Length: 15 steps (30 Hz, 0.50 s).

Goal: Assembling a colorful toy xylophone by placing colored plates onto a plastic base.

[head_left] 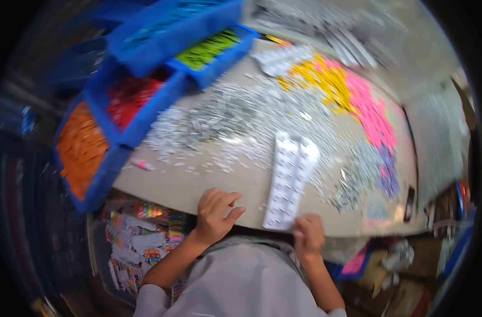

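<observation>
Two overlapping white plastic strips [286, 185] with rows of round bumps or pockets lie fanned out on the table, reaching to its front edge. My right hand [309, 235] is by their lower right corner, fingers curled in and slightly blurred. What it pinches, if anything, is hidden. My left hand [217, 214] hovers at the table edge, left of the strips, fingers half bent and thumb apart, holding nothing. Beyond the strips spreads a wide heap of small silvery-white flat pieces [225, 116].
Blue bins [126, 138] at left hold orange, red, green and light blue pieces. Yellow [325, 79], pink [370, 108] and purple pieces [389, 171] lie along the right. Another white strip [283, 61] rests at the back. Below left sits a container of colourful printed cards [140, 243].
</observation>
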Available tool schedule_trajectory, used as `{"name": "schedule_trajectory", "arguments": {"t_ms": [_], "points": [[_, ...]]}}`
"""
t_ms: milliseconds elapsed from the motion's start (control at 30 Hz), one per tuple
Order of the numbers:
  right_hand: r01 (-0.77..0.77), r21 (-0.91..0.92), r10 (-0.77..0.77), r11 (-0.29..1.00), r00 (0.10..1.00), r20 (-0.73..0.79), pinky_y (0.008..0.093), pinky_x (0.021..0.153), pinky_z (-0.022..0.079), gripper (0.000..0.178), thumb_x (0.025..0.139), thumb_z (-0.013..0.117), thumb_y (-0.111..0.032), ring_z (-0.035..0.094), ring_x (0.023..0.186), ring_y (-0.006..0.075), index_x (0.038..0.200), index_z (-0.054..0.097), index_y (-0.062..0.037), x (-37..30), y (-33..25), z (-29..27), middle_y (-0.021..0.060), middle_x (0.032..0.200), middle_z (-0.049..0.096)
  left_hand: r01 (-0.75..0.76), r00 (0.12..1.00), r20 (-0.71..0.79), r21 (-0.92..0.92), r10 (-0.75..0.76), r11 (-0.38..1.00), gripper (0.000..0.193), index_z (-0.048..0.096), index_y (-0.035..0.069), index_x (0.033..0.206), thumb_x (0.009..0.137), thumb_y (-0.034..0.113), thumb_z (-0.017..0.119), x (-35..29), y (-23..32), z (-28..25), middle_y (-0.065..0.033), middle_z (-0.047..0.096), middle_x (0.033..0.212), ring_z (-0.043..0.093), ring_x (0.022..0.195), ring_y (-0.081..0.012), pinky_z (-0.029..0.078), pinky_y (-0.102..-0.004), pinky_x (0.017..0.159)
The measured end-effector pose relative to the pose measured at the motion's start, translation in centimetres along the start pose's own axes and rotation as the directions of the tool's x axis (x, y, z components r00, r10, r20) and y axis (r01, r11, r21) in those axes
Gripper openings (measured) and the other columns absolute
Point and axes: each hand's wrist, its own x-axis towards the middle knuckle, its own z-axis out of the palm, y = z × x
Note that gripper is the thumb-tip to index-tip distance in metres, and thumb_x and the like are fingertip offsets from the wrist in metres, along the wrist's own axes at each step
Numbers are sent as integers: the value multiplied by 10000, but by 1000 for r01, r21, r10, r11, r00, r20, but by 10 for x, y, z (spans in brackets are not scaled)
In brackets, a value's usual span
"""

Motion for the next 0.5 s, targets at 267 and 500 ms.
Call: {"name": "schedule_trajectory", "arguments": {"t_ms": [267, 500], "points": [[319, -18, -318, 948, 947, 43, 455, 733, 497, 166, 952, 680, -155, 602, 816, 355, 1010, 671, 1, 138, -69, 7, 140, 867, 624, 314, 934, -151, -87, -324, 945, 111, 685, 56, 1038, 989, 153, 660, -3, -12, 13, -115, 645, 862, 637, 798, -332, 513, -430, 733], [427, 249, -494, 869, 770, 403, 466, 889, 506, 203, 922, 699, -85, 637, 1026, 399, 1107, 690, -1, 299, -134, 164, 200, 1069, 683, 141, 988, -85, 170, -128, 975, 161, 725, 94, 1012, 899, 207, 749, -26, -16, 21, -64, 661, 837, 668, 790, -261, 550, -396, 698]]}}
